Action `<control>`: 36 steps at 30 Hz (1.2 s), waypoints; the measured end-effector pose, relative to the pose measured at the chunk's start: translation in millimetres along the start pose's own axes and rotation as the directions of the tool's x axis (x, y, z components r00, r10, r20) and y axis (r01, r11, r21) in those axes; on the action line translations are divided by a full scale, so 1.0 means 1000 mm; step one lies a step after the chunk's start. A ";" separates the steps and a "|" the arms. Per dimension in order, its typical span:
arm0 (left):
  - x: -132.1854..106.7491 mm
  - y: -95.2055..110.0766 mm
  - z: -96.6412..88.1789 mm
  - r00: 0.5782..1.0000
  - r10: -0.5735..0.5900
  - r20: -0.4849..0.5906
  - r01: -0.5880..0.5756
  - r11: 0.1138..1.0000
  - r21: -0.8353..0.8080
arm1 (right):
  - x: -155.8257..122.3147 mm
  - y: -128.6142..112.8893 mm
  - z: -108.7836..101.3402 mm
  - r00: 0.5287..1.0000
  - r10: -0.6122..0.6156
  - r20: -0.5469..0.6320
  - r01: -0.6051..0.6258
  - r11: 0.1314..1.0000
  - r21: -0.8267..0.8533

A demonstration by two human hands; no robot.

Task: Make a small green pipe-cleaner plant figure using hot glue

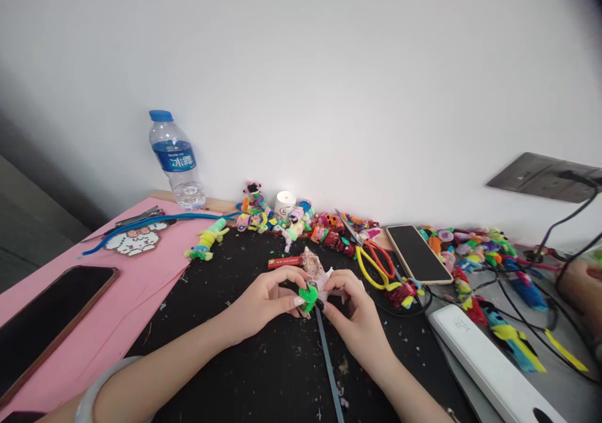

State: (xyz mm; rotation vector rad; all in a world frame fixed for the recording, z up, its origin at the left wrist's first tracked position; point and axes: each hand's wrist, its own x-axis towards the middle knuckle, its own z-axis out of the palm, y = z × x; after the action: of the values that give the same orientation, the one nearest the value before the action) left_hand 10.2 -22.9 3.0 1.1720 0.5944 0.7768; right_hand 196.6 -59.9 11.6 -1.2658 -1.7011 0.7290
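My left hand (270,301) pinches a bright green, fuzzy pipe-cleaner piece (308,296) bent into a small curled shape. Close against it, my right hand (353,313) is closed, with a small black piece (320,304) between thumb and fingers; its exact kind is hard to make out. Beneath both hands a narrow grey-blue strip (329,363) runs toward me over the black work surface (244,379). Just beyond the fingers lie a crumpled whitish-brown thing (312,263) and a red lighter-like stick (285,262).
Scissors (374,257) with yellow and orange handles lie behind my right hand, near a phone (418,254). Pipe-cleaner figures (296,222) line the wall beside a paper cup (285,202). A bottle (174,160) stands left; a white power bank (489,363) and another person's hand (580,288) are right.
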 end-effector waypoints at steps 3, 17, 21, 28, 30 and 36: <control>-0.001 0.002 0.001 0.999 -0.033 0.024 0.033 0.999 -0.025 | 0.000 0.001 -0.002 0.999 0.032 0.028 -0.034 0.997 0.075; -0.004 0.002 0.000 0.984 -0.116 0.135 0.134 0.982 -0.131 | 0.001 -0.002 -0.003 0.963 0.115 0.244 -0.215 0.875 0.434; -0.005 0.001 -0.001 0.982 -0.130 0.140 0.149 0.980 -0.132 | 0.001 -0.003 -0.002 0.950 0.143 0.276 -0.265 0.837 0.479; -0.006 0.000 -0.002 0.975 -0.138 0.175 0.167 0.972 -0.163 | -0.001 -0.002 -0.002 0.938 0.134 0.319 -0.294 0.796 0.530; -0.005 -0.001 -0.002 0.973 -0.136 0.187 0.170 0.969 -0.179 | 0.000 -0.001 -0.002 0.936 0.132 0.326 -0.299 0.788 0.538; -0.004 -0.001 -0.002 0.974 -0.152 0.170 0.184 0.963 -0.194 | -0.001 0.001 0.000 0.938 0.131 0.321 -0.296 0.784 0.546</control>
State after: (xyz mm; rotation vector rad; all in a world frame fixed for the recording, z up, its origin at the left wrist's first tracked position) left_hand 6.0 -25.1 1.5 0.9639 0.4652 0.5818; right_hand 197.3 -60.6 11.1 -0.9449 -1.3644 1.4967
